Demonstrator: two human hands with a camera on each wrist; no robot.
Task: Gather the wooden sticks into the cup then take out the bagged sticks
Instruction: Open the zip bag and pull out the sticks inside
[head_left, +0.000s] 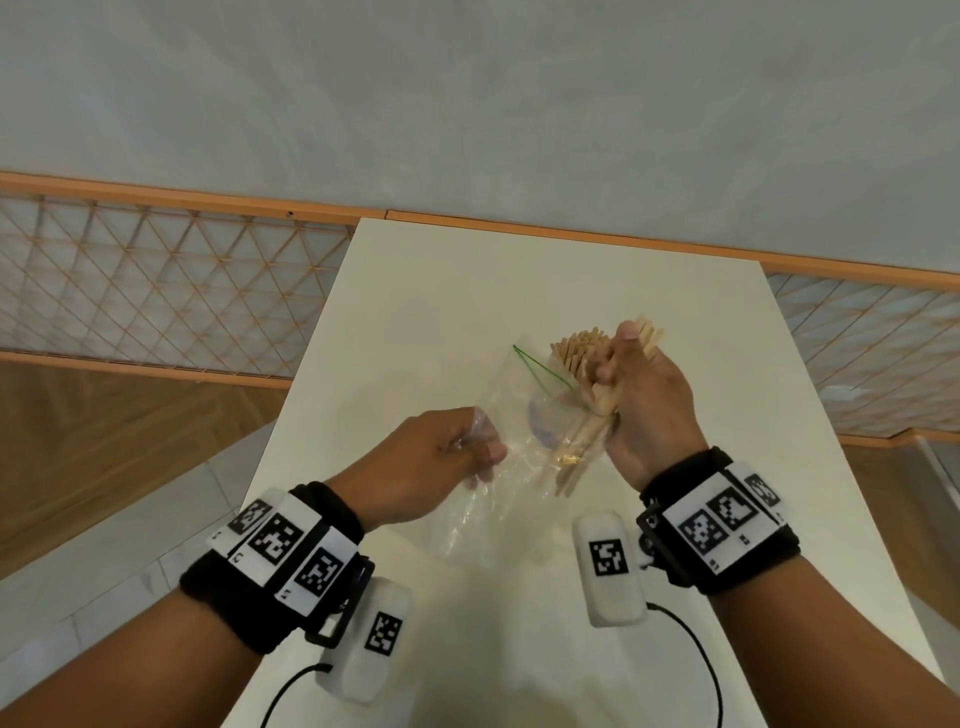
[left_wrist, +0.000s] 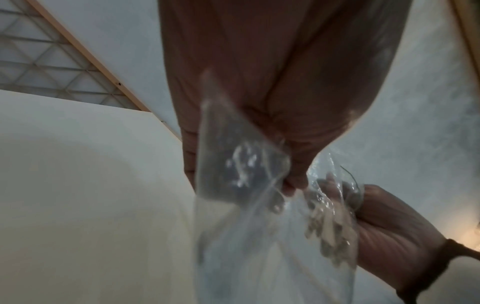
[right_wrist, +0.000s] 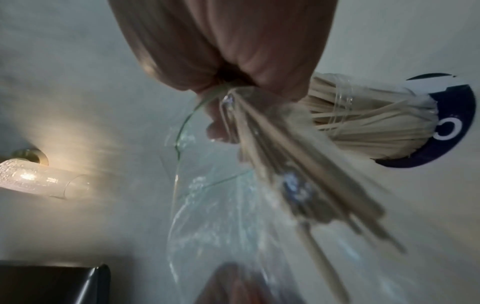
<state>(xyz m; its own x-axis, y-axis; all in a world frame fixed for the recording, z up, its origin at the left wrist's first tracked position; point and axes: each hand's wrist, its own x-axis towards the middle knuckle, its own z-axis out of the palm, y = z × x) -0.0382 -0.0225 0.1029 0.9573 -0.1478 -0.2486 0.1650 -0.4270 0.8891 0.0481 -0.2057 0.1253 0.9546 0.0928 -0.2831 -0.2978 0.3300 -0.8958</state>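
A clear plastic bag (head_left: 493, 410) with a green zip line hangs over the white table (head_left: 415, 291). My left hand (head_left: 467, 449) pinches the bag's lower edge (left_wrist: 246, 236). My right hand (head_left: 623, 384) grips a bundle of wooden sticks (head_left: 576, 452) that is partly inside the bag. In the right wrist view the bundle (right_wrist: 298, 174) fans out from my fingers (right_wrist: 226, 98). Just behind my right hand stands a clear cup (head_left: 574, 351) full of wooden sticks. The right wrist view shows a blue round disc at the base of the cup (right_wrist: 363, 123).
The table's far edge meets an orange rail and a lattice panel (head_left: 156, 280). Wood floor lies to the left. A lit wall lamp (right_wrist: 33, 176) and a dark box (right_wrist: 52, 283) show in the right wrist view. Cables run from both wristbands.
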